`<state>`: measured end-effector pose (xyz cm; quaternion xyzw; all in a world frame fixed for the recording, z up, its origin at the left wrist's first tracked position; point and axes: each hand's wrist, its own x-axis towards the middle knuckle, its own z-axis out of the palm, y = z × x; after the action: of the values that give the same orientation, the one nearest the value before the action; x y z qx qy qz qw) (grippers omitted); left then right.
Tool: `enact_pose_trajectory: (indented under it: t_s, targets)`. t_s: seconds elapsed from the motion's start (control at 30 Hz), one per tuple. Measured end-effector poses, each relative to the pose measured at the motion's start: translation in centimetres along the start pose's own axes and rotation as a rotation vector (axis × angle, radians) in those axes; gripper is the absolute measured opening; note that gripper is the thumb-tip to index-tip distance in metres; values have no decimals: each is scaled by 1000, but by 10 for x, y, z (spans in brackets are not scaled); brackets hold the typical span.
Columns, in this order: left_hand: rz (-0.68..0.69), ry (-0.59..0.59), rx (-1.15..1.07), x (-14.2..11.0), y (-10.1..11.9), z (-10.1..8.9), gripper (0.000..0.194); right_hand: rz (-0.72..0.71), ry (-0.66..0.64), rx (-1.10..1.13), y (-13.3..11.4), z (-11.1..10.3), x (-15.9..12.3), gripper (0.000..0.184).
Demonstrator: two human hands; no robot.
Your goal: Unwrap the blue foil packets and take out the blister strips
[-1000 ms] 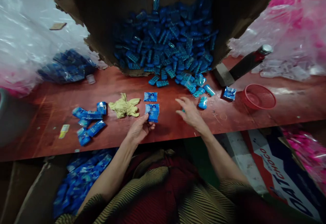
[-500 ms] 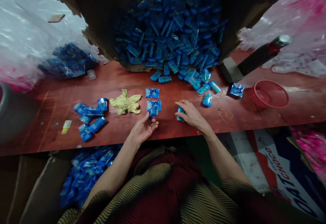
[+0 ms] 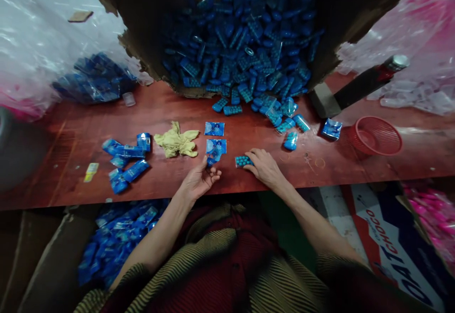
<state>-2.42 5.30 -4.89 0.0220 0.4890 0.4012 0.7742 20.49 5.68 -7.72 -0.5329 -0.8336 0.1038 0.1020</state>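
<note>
Blue wrapper [image 3: 213, 156] pinched in half-open left hand [image 3: 201, 179], we cup our right hand [image 3: 264, 167] on a beaded pack [image 3: 242, 161] near the counter's [image 3: 159, 186] front edge.

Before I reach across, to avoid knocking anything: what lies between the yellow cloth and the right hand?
In the head view: two flat blue packets, a small blue piece at the left hand, and a beaded pack touching the right hand.
</note>
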Motion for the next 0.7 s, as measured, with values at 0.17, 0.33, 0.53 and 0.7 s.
enact_pose_trajectory:
  t_s: [0.17, 0.33, 0.53, 0.7]
  targets:
    - [102, 0, 48, 3, -6, -9, 26, -10, 54, -16, -4, 10, -9, 40]
    - [241, -29, 117, 9, -10, -12, 26, 66, 162, 218, -6, 8, 2, 34]
    - [301, -8, 144, 11, -9, -12, 30, 403, 197, 1040, -25, -2, 14, 31]
    - [337, -12, 154, 11, -10, -12, 32, 372, 129, 1207, -49, -9, 14, 31]
